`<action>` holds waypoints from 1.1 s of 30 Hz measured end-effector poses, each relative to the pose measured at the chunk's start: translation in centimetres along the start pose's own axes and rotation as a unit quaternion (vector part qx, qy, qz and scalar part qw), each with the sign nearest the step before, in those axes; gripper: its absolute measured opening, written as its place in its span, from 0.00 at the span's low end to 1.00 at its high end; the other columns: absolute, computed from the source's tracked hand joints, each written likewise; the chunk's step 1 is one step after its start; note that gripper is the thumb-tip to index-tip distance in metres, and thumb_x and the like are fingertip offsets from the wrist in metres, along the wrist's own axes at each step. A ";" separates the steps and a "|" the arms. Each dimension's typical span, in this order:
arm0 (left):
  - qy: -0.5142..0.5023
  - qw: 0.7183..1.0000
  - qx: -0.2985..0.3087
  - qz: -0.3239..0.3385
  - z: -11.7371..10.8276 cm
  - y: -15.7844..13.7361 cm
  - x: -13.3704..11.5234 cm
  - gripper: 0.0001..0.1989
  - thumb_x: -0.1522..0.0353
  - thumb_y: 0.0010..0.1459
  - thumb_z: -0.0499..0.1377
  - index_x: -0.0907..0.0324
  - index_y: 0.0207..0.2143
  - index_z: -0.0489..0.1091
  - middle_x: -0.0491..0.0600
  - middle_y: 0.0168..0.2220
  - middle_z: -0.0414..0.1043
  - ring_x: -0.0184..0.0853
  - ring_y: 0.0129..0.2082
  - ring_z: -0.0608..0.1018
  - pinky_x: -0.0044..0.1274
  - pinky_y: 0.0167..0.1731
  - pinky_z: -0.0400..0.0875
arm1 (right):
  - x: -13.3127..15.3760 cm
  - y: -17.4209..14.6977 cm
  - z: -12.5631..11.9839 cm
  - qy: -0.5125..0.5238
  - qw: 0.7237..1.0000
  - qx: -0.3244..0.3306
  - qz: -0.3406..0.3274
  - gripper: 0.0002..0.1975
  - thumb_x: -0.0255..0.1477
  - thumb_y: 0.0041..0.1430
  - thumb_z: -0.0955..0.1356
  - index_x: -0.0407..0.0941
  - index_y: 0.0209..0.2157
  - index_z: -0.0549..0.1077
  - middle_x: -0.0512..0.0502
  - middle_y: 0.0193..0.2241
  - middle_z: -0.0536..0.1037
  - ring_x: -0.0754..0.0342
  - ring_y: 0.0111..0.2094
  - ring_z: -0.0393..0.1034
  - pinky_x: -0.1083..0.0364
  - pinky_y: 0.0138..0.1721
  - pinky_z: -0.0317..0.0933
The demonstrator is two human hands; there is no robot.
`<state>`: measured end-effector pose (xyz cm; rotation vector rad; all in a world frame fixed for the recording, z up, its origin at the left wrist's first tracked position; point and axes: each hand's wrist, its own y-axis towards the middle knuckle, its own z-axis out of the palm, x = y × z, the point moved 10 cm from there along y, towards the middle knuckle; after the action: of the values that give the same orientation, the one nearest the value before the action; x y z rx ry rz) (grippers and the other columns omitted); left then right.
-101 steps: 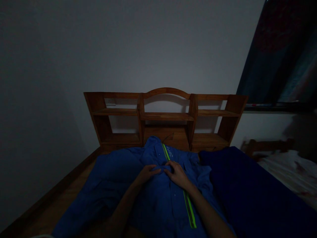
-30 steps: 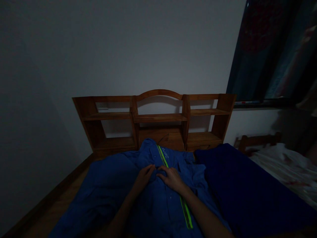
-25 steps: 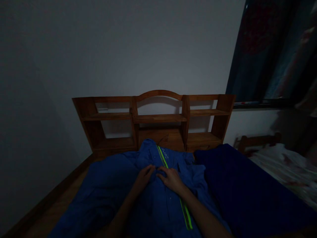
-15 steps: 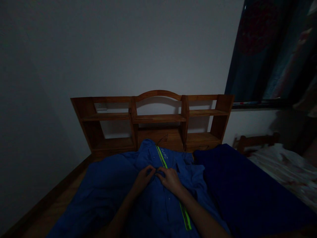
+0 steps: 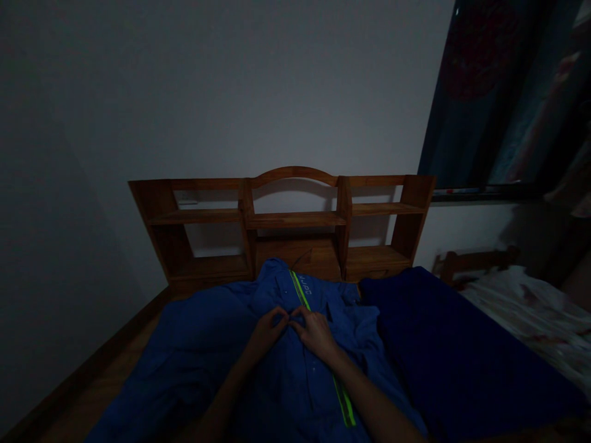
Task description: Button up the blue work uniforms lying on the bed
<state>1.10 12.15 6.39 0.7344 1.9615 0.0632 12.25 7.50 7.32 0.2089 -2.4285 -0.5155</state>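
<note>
A blue work jacket [image 5: 295, 381] with a yellow-green reflective stripe and pale lettering lies spread out before me. Over its front, my left hand [image 5: 269, 326] pinches the cloth between thumb and forefinger. My right hand [image 5: 314, 332] does the same right beside it, and the fingertips of both hands meet at one spot near the stripe. The small bit between the fingertips is too dark to make out; it lies along the jacket's front edge. More blue cloth [image 5: 203, 332] spreads to the left, rumpled.
A wooden headboard with shelves [image 5: 295, 220] stands behind the jacket against a pale wall [image 5: 277, 86]. To the right lies a dark blue folded cloth or pad [image 5: 452, 351]. Farther right are whitish bedding [image 5: 530, 301] and a dark window [image 5: 489, 111].
Both hands stay at the same spot on the jacket, with only slight finger movement. The view has shifted very slightly.
</note>
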 end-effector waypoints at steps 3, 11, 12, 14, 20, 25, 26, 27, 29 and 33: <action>-0.004 1.000 0.002 0.002 0.0 0.0 -0.1 0.14 0.58 0.57 0.51 0.58 0.33 0.69 0.46 0.34 0.73 0.34 0.37 0.74 0.24 0.41 0.65 | -0.2 0.1 0.2 0.004 1.000 0.005 -0.007 0.10 0.36 0.59 0.64 0.49 0.41 0.69 0.51 0.38 0.77 0.52 0.42 0.72 0.57 0.43 0.59; 0.011 1.000 -0.001 -0.003 0.0 0.0 -0.2 0.17 0.57 0.58 0.49 0.59 0.33 0.70 0.47 0.33 0.74 0.35 0.36 0.75 0.23 0.39 0.66 | -0.4 0.1 -0.1 -0.029 1.000 -0.004 -0.005 0.09 0.33 0.60 0.62 0.49 0.42 0.68 0.50 0.35 0.78 0.53 0.38 0.73 0.59 0.40 0.58; 0.035 0.999 -0.010 -0.007 -0.2 -0.1 -0.4 0.17 0.57 0.58 0.48 0.58 0.33 0.70 0.47 0.33 0.74 0.35 0.35 0.75 0.23 0.38 0.66 | -0.5 0.1 -0.2 -0.034 0.999 -0.006 -0.001 0.09 0.33 0.60 0.62 0.49 0.42 0.68 0.50 0.35 0.78 0.53 0.37 0.73 0.59 0.40 0.58; 0.140 0.989 -0.047 -0.030 -1.2 -0.6 -0.8 0.18 0.55 0.59 0.47 0.57 0.33 0.69 0.48 0.31 0.74 0.35 0.33 0.75 0.23 0.35 0.65 | -0.5 0.2 -0.4 -0.041 0.999 -0.011 0.002 0.09 0.34 0.60 0.62 0.49 0.42 0.69 0.50 0.35 0.78 0.53 0.37 0.73 0.59 0.39 0.58; 0.351 0.924 -0.125 -0.089 -6.0 -3.6 -0.6 0.21 0.50 0.57 0.47 0.56 0.30 0.68 0.50 0.28 0.74 0.37 0.29 0.75 0.23 0.30 0.60 | -0.7 0.3 -0.7 -0.035 0.999 -0.018 -0.004 0.08 0.32 0.58 0.63 0.49 0.39 0.70 0.50 0.35 0.78 0.52 0.39 0.73 0.58 0.41 0.59; 0.200 0.973 -0.019 -0.110 -7.5 -6.5 3.3 0.21 0.49 0.48 0.56 0.58 0.30 0.69 0.48 0.29 0.74 0.36 0.30 0.74 0.22 0.29 0.62 | -0.3 -0.1 -0.4 -0.004 0.999 0.008 -0.033 0.09 0.30 0.57 0.63 0.48 0.40 0.70 0.50 0.38 0.77 0.52 0.41 0.71 0.57 0.44 0.60; 0.170 0.980 -0.001 -0.104 -7.4 -7.0 3.7 0.21 0.50 0.47 0.58 0.58 0.31 0.70 0.48 0.30 0.74 0.37 0.31 0.74 0.23 0.31 0.63 | 0.2 -0.2 -0.6 -0.007 0.999 0.010 -0.044 0.10 0.30 0.57 0.63 0.47 0.41 0.70 0.49 0.39 0.76 0.52 0.42 0.71 0.56 0.44 0.60; 0.142 0.985 0.007 -0.099 -7.3 -7.4 4.1 0.20 0.51 0.46 0.59 0.59 0.32 0.70 0.48 0.32 0.74 0.37 0.33 0.74 0.23 0.33 0.64 | 0.9 -0.3 -0.8 -0.015 0.998 0.010 -0.062 0.10 0.30 0.57 0.63 0.47 0.42 0.69 0.48 0.40 0.76 0.52 0.43 0.70 0.55 0.46 0.59; 0.090 0.991 -0.004 -0.099 -7.5 -8.1 4.5 0.20 0.53 0.45 0.61 0.59 0.35 0.70 0.49 0.35 0.74 0.38 0.36 0.74 0.24 0.37 0.65 | 3.2 -0.6 -1.4 -0.039 0.993 0.005 -0.111 0.13 0.30 0.56 0.64 0.46 0.44 0.69 0.46 0.42 0.74 0.51 0.46 0.67 0.53 0.50 0.56; 0.018 0.995 -0.018 -0.098 -7.7 -8.8 4.6 0.19 0.56 0.46 0.61 0.59 0.36 0.70 0.50 0.38 0.74 0.39 0.40 0.74 0.26 0.41 0.66 | 8.5 -1.0 -0.9 -0.067 0.980 0.034 -0.186 0.17 0.32 0.55 0.65 0.47 0.48 0.68 0.44 0.45 0.70 0.50 0.50 0.61 0.50 0.55 0.51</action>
<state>-10.81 9.39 3.57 0.5166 2.0524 -0.0070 6.13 3.97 12.28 0.6875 -2.5497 -0.6262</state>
